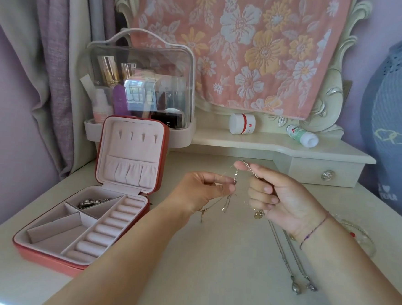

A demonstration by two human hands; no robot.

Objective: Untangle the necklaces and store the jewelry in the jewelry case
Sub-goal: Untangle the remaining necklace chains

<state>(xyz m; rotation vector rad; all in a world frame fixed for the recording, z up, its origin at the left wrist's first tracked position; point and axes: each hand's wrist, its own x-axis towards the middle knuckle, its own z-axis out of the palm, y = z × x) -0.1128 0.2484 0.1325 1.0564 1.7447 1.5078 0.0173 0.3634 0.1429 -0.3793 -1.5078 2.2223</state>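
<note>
Now tangled necklaces (235,175) strung between left grip (202,190), right grip (279,197).

Single wide-angle camera worn on my head, facing forward and down across the dressing table (211,260), close over my forearms (128,254), open jewelry case (133,147) at eight o'clock, floral towel (250,48) at twelve

1. A home bedroom, at a dressing table: the cream surface (211,260) backs onto a carved mirror frame (332,99) draped with a floral cloth (238,47).
2. A clear cosmetics organiser (140,83) holds bottles and tubes; a cream jar (242,123) sits on the raised shelf (255,143).
3. Curtains (46,70) hang beside a lilac wall (5,114).
</note>
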